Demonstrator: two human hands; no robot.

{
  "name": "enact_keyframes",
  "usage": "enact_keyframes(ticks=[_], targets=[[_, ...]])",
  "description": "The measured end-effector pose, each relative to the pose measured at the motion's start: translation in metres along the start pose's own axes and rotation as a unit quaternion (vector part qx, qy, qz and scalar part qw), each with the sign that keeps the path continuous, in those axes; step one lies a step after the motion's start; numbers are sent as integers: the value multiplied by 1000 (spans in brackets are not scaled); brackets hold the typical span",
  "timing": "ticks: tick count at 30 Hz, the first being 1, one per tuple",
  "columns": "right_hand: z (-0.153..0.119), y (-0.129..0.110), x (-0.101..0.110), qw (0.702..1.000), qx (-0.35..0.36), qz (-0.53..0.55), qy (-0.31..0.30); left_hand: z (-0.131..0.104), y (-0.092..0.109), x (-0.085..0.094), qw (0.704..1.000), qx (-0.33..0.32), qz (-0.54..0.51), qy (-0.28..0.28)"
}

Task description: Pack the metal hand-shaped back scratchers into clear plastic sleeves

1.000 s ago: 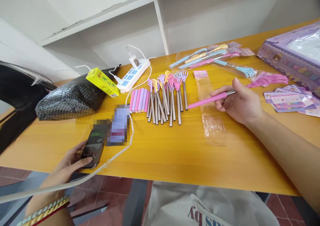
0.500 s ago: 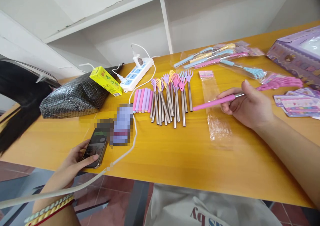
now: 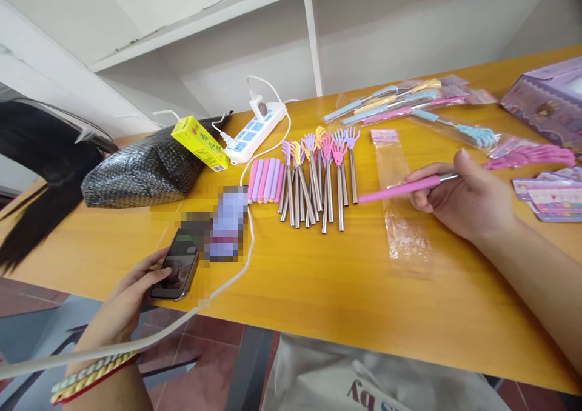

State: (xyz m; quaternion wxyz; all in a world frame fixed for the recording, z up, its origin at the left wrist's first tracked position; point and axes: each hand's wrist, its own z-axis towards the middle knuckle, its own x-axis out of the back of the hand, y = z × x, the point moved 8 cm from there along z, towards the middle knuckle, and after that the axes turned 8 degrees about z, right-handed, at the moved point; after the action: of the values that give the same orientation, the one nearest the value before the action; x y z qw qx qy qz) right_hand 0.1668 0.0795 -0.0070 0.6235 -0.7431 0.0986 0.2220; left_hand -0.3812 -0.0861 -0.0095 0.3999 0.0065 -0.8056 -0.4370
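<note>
My left hand (image 3: 139,287) grips a dark smartphone (image 3: 175,271) at the table's front edge, thumb over its lit screen. In my right hand (image 3: 473,208) is a pink back scratcher (image 3: 400,190); its handle points left, and its hand-shaped head appears beyond my fingers to the right. Below that handle lies a clear plastic sleeve (image 3: 398,217) with a pink header. Left of it, several back scratcher heads on metal rods (image 3: 336,183) sit in a heap, beside a row of pink and purple handle grips (image 3: 264,180).
Bagged back scratchers (image 3: 395,105) lie at the back right, near a purple box (image 3: 545,99) and printed cards (image 3: 552,196). A power strip (image 3: 257,135), yellow drink carton (image 3: 200,144) and black bubble-wrap package (image 3: 140,171) stand left. A white cable (image 3: 227,287) crosses the table. A second, blurred phone-like object (image 3: 230,223) lies beside it.
The view has shifted slightly, so things sit a little farther right. My left thumb has moved up and left on the phone screen. My right hand keeps its hold on the back scratcher.
</note>
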Motion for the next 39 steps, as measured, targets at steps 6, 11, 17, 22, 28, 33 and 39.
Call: enact_keyframes(ticks=[6,11,17,22,28,33,39], targets=[[0,-1,1,1000,2,2,-4,15,-14,4,999,11,-30,-27],[1,-2,0,1000,8,-2,-23,12,-9,7,998,3,-54,-11],[0,-4,0,1000,3,-19,-10,1,0,1,996,28,-81,-18],[1,-3,0,1000,1,-21,-11,1,1,1,995,28,-91,-13],[1,-3,0,1000,5,-23,-13,9,-9,4,996,22,-83,-32],[1,-1,0,1000,7,-14,-4,11,-11,8,996,21,-80,-26],[-10,-9,-19,995,71,-29,-57,3,2,6,998,14,-63,-11]])
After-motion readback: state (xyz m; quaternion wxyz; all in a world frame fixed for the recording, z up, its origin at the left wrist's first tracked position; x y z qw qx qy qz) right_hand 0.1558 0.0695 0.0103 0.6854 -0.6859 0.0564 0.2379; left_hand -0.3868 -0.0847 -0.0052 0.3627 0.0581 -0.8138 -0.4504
